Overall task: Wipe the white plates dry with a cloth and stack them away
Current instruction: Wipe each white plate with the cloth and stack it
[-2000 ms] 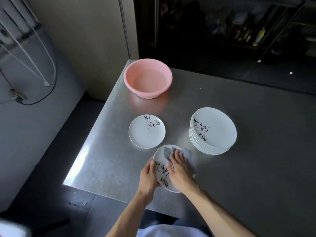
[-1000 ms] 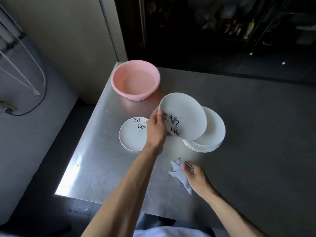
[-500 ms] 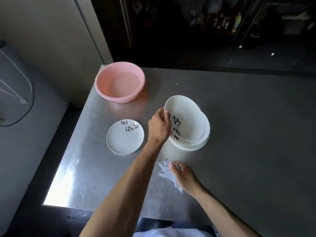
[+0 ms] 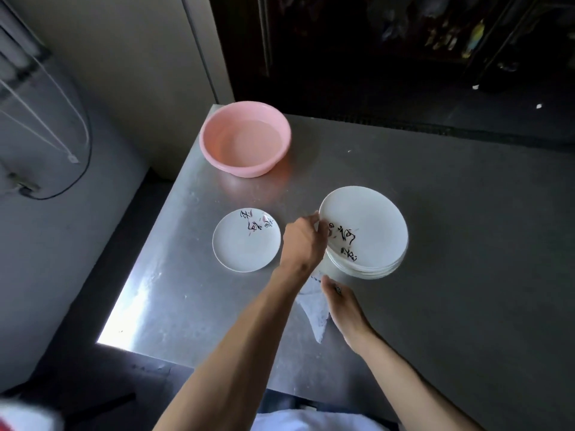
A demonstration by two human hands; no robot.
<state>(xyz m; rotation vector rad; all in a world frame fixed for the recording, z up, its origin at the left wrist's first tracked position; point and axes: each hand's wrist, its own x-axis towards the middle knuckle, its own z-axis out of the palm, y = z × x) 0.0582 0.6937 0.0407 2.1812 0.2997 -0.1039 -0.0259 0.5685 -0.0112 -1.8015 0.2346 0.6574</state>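
A stack of white plates (image 4: 370,237) with black brush marks stands on the steel table (image 4: 466,244). My left hand (image 4: 303,241) is at the stack's left rim, fingers curled on the edge of the top plate, which lies nearly flat on the pile. A single white plate (image 4: 245,241) lies alone to the left of that hand. My right hand (image 4: 340,301) rests on the table below the stack and pinches a crumpled pale cloth (image 4: 314,315).
A pink plastic basin (image 4: 245,141) holding water stands at the table's far left corner. The table's left edge drops to a dark floor. A wall with hanging cables is at the far left. Dark shelves lie beyond the table's back edge.
My left hand carried the wiped plate from the table's front up to the stack and lowered it onto the pile. My right hand stayed low, holding the cloth.
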